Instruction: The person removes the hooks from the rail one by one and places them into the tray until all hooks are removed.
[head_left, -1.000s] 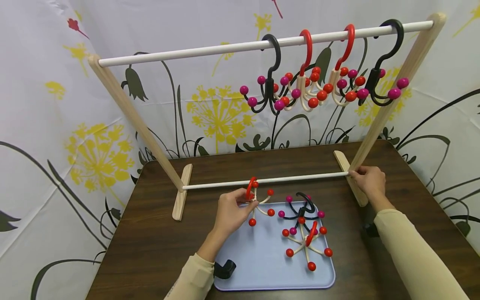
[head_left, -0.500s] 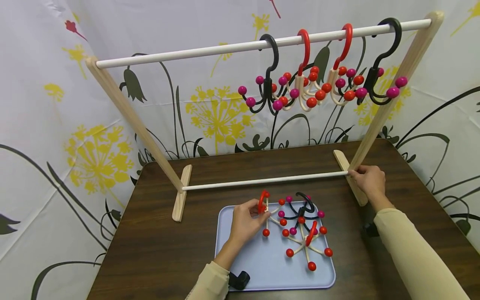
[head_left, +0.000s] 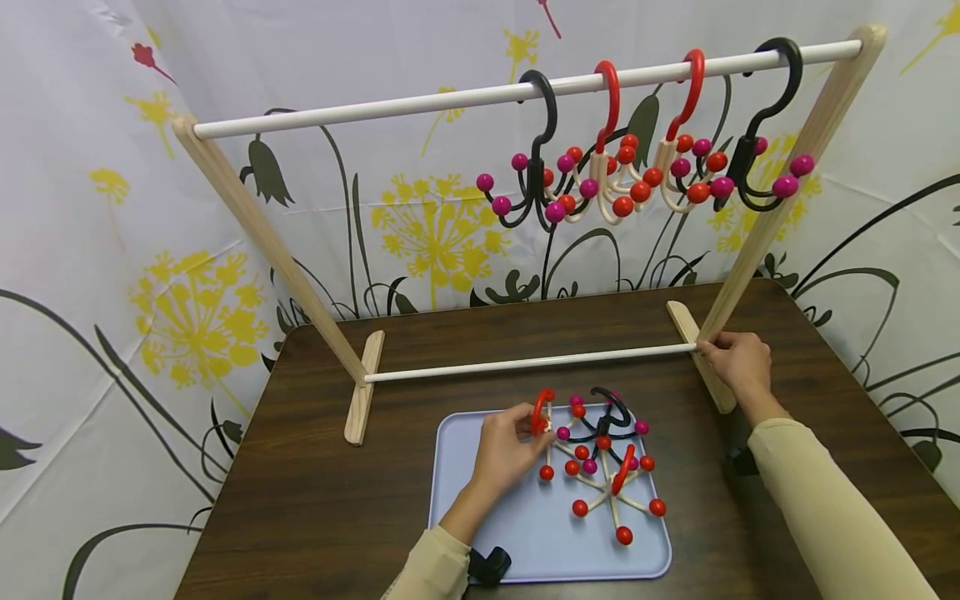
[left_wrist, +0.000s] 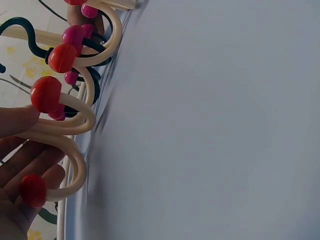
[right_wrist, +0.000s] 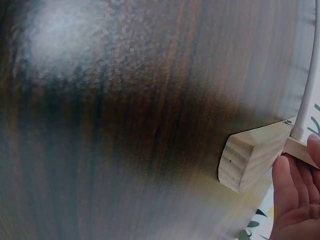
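My left hand (head_left: 506, 450) pinches a cream multi-arm hanger with a red hook (head_left: 539, 413) and red ball tips over the tray's upper middle. In the left wrist view the curved cream arms (left_wrist: 82, 167) stand at the blue tray (left_wrist: 200, 125); I cannot tell if they touch it. Close to its right lie a black hanger (head_left: 603, 427) with magenta balls and another cream hanger (head_left: 612, 493) with a red hook. My right hand (head_left: 741, 367) grips the foot of the rack's right wooden post (head_left: 720, 312), thumb in front, fingers partly hidden behind.
Two black and two cream hangers hang on the right half of the white top rail (head_left: 405, 105). A lower white rod (head_left: 525, 363) joins the rack's wooden feet (head_left: 364, 392). Dark table (head_left: 315, 500) surrounds the tray; a flowered curtain (head_left: 315, 208) hangs behind.
My left hand has carried the cream hanger right and down, from the tray's upper left edge to beside the other two hangers. The right hand has stayed at the post.
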